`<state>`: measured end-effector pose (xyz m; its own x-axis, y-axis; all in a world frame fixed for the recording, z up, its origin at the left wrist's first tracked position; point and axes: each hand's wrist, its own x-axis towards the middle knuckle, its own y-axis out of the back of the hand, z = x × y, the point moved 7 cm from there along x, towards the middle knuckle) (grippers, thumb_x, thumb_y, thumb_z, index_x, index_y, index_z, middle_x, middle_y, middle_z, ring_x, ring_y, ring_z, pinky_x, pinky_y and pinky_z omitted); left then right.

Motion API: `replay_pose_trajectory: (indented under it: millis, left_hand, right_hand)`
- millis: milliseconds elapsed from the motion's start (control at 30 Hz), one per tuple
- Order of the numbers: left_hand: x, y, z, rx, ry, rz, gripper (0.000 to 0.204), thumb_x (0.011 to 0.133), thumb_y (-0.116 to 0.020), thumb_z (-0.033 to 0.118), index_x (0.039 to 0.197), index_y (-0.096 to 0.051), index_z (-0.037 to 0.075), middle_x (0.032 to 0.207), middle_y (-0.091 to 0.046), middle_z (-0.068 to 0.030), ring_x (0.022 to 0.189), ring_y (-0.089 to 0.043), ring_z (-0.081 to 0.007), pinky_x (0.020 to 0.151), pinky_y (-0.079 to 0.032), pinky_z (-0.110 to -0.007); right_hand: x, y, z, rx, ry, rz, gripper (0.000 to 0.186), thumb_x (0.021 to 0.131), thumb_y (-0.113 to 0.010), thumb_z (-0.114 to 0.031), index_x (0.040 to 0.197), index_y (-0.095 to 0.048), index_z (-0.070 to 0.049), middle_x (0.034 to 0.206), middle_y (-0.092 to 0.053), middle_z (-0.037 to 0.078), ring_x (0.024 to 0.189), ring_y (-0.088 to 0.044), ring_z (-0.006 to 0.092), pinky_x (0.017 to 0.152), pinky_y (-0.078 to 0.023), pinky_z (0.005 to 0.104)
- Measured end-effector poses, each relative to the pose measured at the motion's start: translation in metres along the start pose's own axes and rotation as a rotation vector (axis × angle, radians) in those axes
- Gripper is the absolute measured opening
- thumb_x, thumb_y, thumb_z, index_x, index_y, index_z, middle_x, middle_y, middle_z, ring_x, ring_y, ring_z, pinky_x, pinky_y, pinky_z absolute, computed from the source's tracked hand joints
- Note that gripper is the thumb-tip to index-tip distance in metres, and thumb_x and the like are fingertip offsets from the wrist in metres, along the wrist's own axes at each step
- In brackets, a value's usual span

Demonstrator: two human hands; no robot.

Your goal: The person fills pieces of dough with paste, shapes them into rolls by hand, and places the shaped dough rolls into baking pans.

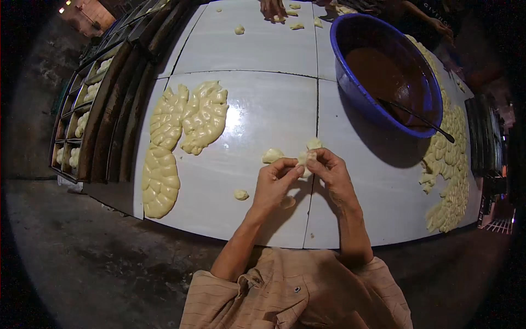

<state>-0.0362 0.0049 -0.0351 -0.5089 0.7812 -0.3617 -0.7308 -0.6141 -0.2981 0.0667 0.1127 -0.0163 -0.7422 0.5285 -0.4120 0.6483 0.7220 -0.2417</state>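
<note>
My left hand (274,186) and my right hand (334,178) are closed on a small pale dough piece (304,162) between their thumbs and fingers, above the white tiled table (274,120). A flattened dough piece (272,154) lies just behind my left fingers, and another piece (314,143) is just beyond my right fingers. A small lump (241,194) sits to the left of my left hand. Farther left are large sheets of glossy, segmented dough (161,183).
A blue basin (345,66) of brown liquid holds a long dark utensil (441,130) at right, beside many dough pieces (449,181). Trays with dough (82,123) stand at the left edge, dark trays (481,137) at far right. Other people's hands (271,11) (441,27) work at the far side.
</note>
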Motion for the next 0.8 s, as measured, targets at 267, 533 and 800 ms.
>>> replay_pose_trajectory:
  millis: [267,533,800]
  left_hand:
    - [-0.014,-0.031,0.070,0.204,-0.737,0.116,0.080,0.094,-0.058,0.054,0.146,-0.037,-0.003,0.145,-0.046,-0.0202,0.131,-0.049,-0.0314,0.106,-0.042,-0.041]
    - [0.007,-0.078,0.014,-0.066,-0.802,-0.064,0.086,0.082,-0.077,0.041,0.145,-0.039,-0.005,0.128,-0.063,-0.0185,0.114,-0.064,-0.0236,0.096,-0.051,-0.035]
    - [0.013,-0.072,0.006,0.077,-0.190,-0.216,0.094,0.087,-0.075,0.009,0.158,-0.015,0.014,0.149,-0.042,-0.0209,0.117,-0.061,-0.0248,0.091,-0.055,-0.036]
  right_hand:
    - [-0.003,-0.006,-0.019,0.257,0.269,0.016,0.027,0.088,-0.071,-0.004,0.111,-0.058,-0.003,0.102,-0.065,0.005,0.094,-0.063,0.0110,0.081,-0.052,0.0254]
    - [-0.019,-0.007,-0.044,0.679,0.222,-0.106,0.024,0.094,-0.067,-0.012,0.114,-0.055,-0.006,0.101,-0.064,0.004,0.090,-0.064,0.0097,0.075,-0.054,0.0233]
    - [-0.001,0.098,-0.172,0.012,0.582,0.289,0.019,0.096,-0.063,-0.018,0.108,-0.056,-0.004,0.093,-0.062,0.002,0.083,-0.061,0.0103,0.072,-0.050,0.0260]
